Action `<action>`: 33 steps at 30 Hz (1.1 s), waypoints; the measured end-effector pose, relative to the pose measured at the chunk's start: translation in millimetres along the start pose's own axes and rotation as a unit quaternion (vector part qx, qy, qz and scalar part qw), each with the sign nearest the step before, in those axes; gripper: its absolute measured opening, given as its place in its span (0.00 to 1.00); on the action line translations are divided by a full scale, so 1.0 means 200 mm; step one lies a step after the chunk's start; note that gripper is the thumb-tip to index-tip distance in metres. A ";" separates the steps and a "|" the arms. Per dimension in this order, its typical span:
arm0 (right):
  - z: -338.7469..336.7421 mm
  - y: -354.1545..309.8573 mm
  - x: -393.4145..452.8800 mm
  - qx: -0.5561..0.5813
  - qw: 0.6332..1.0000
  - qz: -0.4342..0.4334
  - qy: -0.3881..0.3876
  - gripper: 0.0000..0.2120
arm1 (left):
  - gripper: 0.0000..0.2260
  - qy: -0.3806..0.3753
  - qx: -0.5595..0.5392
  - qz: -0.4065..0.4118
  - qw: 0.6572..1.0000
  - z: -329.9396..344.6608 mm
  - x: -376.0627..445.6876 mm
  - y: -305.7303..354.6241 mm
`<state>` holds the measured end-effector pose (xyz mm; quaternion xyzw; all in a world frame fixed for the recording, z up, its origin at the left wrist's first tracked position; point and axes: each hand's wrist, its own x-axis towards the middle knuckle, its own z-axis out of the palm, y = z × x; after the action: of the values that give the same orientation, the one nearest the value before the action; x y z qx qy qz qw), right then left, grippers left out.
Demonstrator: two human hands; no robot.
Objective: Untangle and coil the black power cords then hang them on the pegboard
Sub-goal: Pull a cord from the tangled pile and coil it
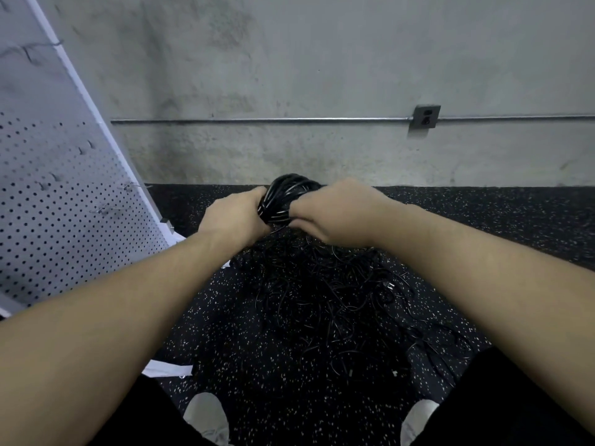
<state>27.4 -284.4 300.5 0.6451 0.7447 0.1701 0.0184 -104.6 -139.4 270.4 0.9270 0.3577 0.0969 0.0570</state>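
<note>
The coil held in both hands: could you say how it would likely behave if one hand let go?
The coil would probably sag and spring loose, since only the left hand and right hand bind its many loops. It looks fairly heavy.

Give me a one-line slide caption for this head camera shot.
Both hands, left and right, grip a coiled black cord above a tangled pile, pegboard at left.

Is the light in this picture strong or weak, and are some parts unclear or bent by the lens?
Head view: dim, flat light with soft shadows; small glints on the coiled cord held by the left hand and right hand; the pegboard looks blurred and leans from wide-angle distortion; the tangled cords blend into the dark speckled floor.
</note>
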 end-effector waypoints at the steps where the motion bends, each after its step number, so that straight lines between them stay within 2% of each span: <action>1: -0.01 0.02 0.00 0.015 1.000 0.002 0.016 0.18 | 0.13 -0.005 0.027 0.023 0.999 -0.01 0.00 0.02; 3: -0.01 0.06 -0.02 0.056 0.998 0.036 0.013 0.22 | 0.16 -0.034 0.072 0.068 0.994 -0.01 -0.02 0.06; 6: 0.02 0.14 -0.05 0.135 0.986 0.102 -0.003 0.26 | 0.27 -0.091 0.115 0.150 0.978 -0.01 -0.04 0.12; 9: 0.05 0.17 -0.08 0.225 0.963 0.145 -0.019 0.25 | 0.24 -0.163 0.064 0.243 0.954 -0.03 -0.07 0.13; 11: 0.05 0.17 -0.09 0.331 0.927 0.175 -0.020 0.21 | 0.22 -0.213 0.024 0.268 0.939 -0.05 -0.08 0.13; 13: 0.04 0.18 -0.10 0.434 0.878 0.201 -0.002 0.19 | 0.21 -0.220 -0.007 0.284 0.933 -0.06 -0.09 0.14; 14: 0.05 0.19 -0.11 0.454 0.865 0.211 0.007 0.18 | 0.21 -0.215 -0.029 0.286 0.933 -0.06 -0.10 0.14; 16: 0.07 0.21 -0.12 0.487 0.841 0.237 0.010 0.17 | 0.21 -0.203 -0.102 0.272 0.935 -0.06 -0.12 0.16; 18: 0.10 0.23 -0.15 0.517 0.816 0.261 -0.005 0.11 | 0.16 -0.189 -0.199 0.237 0.932 -0.06 -0.12 0.16; 19: 0.11 0.24 -0.17 0.517 0.813 0.267 -0.016 0.08 | 0.13 -0.179 -0.250 0.218 0.926 -0.06 -0.12 0.16; 21: 0.14 0.25 -0.20 0.496 0.818 0.288 -0.034 0.09 | 0.09 -0.145 -0.325 0.179 0.917 -0.05 -0.13 0.16; 22: 0.16 0.24 -0.20 0.501 0.809 0.304 -0.044 0.10 | 0.09 -0.123 -0.346 0.161 0.916 -0.05 -0.12 0.15; 23: 0.19 0.23 -0.21 0.521 0.788 0.323 -0.059 0.10 | 0.11 -0.104 -0.362 0.141 0.916 -0.04 -0.12 0.15; 26: 0.26 0.22 -0.21 0.634 0.676 0.360 -0.113 0.11 | 0.19 -0.093 -0.411 0.094 0.902 -0.03 -0.11 0.12; 28: 0.26 0.23 -0.21 0.706 0.604 0.354 -0.111 0.13 | 0.14 -0.086 -0.449 0.092 0.884 -0.03 -0.10 0.10; 29: 0.25 0.23 -0.22 0.729 0.579 0.349 -0.102 0.14 | 0.11 -0.079 -0.463 0.091 0.878 -0.03 -0.10 0.10; 31: 0.26 0.22 -0.20 0.728 0.587 0.341 -0.097 0.14 | 0.09 -0.067 -0.490 0.072 0.866 -0.03 -0.09 0.10; 33: 0.24 0.17 -0.18 0.692 0.630 0.333 -0.113 0.15 | 0.12 -0.054 -0.512 0.042 0.856 -0.02 -0.08 0.10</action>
<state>78.8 -304.2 257.3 0.6870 0.3700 -0.4748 -0.4070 -103.7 -164.6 276.0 0.7852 0.2144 0.2179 0.5385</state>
